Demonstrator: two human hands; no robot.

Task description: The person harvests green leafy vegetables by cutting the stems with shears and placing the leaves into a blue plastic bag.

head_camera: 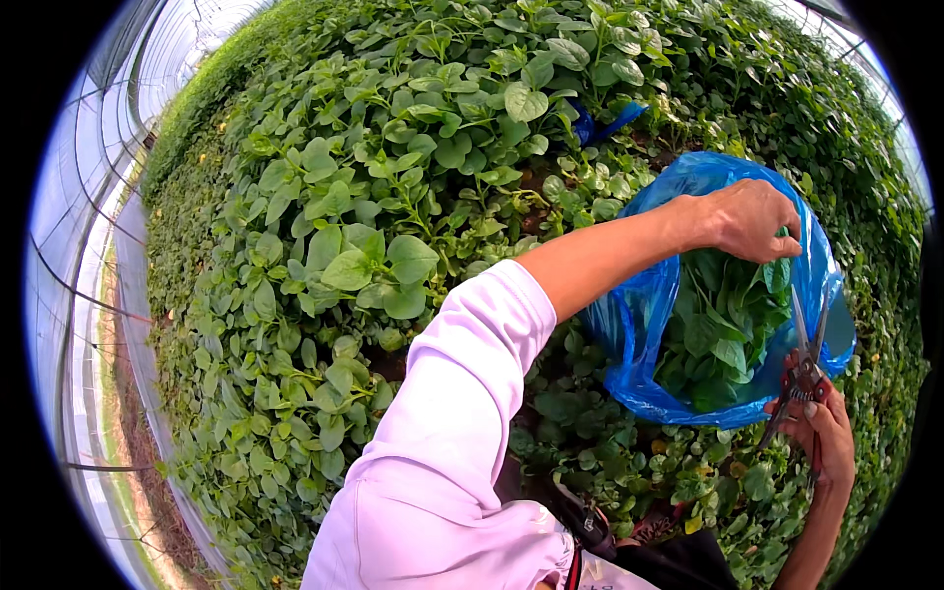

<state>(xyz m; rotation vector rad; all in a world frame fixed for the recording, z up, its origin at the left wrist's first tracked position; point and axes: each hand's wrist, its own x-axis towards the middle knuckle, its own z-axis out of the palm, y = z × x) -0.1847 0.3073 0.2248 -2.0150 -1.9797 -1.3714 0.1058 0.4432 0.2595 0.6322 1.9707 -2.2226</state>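
My left hand [756, 221] reaches across to the right, over the mouth of a blue plastic bag [641, 324], its fingers curled around green leaves at their tips. Inside the bag lies a heap of cut leafy greens [719, 332]. At the bag's lower right edge, my right hand [826, 431] holds a pair of pruning snips [804, 376] with red on the handles; the pointed blades are apart and point up, in front of the bag's right side.
Dense leafy plants [346, 273] surround the bag. A piece of blue plastic [608, 125] lies among the plants beyond it. A greenhouse wall of film and hoops [88, 243] curves along the left, beside a pale ground strip [140, 295]. A dark shoe [586, 516] is below.
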